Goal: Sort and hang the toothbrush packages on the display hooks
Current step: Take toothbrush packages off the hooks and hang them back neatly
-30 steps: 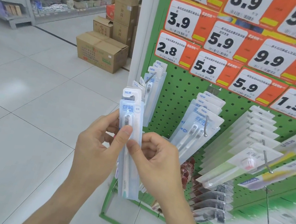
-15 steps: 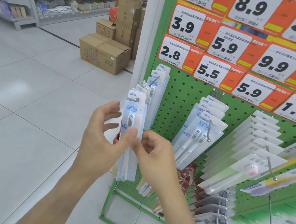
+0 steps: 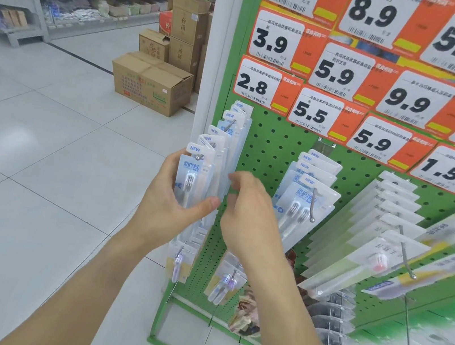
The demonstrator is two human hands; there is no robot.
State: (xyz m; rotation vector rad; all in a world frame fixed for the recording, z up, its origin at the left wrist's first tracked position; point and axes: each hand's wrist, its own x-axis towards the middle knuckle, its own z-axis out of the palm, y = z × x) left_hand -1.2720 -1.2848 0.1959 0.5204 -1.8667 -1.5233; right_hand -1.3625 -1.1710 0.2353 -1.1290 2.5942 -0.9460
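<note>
Clear-plastic toothbrush package (image 3: 193, 180), clasped upright in the left hand (image 3: 168, 207) at the leftmost hook (image 3: 199, 157), head end up and long axis vertical, should be kept square while slid back, the right hand (image 3: 246, 217) loosely curled, holding nothing visible.

You see everything from one head-worn wide-angle camera, looking forward and down, close to the green pegboard rack (image 3: 278, 147) on the right, with tiled floor (image 3: 41, 172) stretching away left
</note>
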